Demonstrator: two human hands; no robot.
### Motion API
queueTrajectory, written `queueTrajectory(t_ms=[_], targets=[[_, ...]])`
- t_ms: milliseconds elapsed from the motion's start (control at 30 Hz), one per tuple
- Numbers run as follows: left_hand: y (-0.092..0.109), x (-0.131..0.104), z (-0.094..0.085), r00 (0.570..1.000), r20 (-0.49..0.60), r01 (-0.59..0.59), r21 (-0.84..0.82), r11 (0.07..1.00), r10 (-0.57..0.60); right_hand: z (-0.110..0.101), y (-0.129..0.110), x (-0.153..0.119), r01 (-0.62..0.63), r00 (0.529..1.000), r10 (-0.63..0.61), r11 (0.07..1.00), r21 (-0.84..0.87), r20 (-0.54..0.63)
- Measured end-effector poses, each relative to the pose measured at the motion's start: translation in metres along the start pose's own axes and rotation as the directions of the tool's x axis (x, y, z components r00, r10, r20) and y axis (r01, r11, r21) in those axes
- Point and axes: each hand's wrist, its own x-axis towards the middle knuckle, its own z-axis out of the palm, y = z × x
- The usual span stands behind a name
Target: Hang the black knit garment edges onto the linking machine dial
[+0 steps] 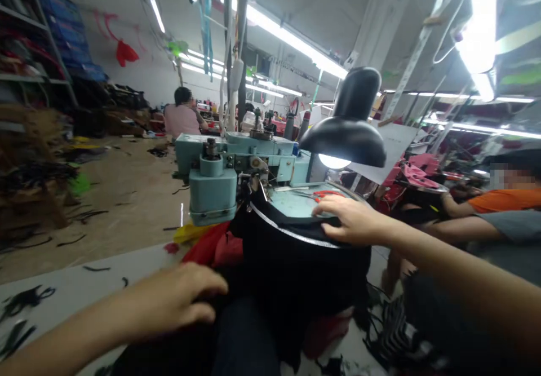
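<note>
A teal sewing machine (pixel 236 167) stands ahead, and black fabric (pixel 304 274) with a pale zipper strip (pixel 291 232) drapes from its plate. My right hand (pixel 344 221) rests on the fabric at the plate's front right edge, fingers apart and bent. Just beyond its fingertips, red-handled scissors (pixel 327 194) lie on the plate. Low on the left, my left hand (pixel 186 291) hovers near dark cloth beside my lap, slightly blurred, with thumb and fingers apart and nothing visible between them.
A black lamp (pixel 349 133) hangs over the machine's right side. Red fabric (pixel 215 246) lies below it on the left. A person in pink (pixel 181 119) sits farther back; another in orange (pixel 507 200) sits at the right. Shelves (pixel 34 77) stand left.
</note>
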Motion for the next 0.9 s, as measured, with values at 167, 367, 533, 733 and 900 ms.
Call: queueTrajectory(t_ms=[167,367,533,733,900], targets=[[0.025,0.068,-0.043,0.755,-0.6,-0.247,0.112,0.962,0.264,0.018,-0.061,0.023,-0.049,0.984,0.045,0.999,-0.02,-0.174],[0.013,0.097,-0.03,0.678,-0.604,-0.364,0.22,0.905,0.419,0.009,-0.028,-0.004,-0.022,0.996,0.015,0.996,-0.083,-0.091],[0.002,0.099,-0.031,0.639,-0.587,-0.477,0.206,0.855,0.498,0.018,-0.013,-0.03,0.061,0.947,-0.03,0.994,0.086,-0.321],[0.005,0.102,-0.035,0.652,-0.572,-0.507,0.16,0.847,0.498,0.022,-0.02,-0.051,0.058,0.915,-0.09,0.994,-0.092,-0.394],[0.004,0.102,-0.035,0.63,-0.58,-0.538,0.155,0.829,0.517,0.028,-0.036,-0.068,0.163,0.835,-0.231,0.971,-0.176,-0.5]])
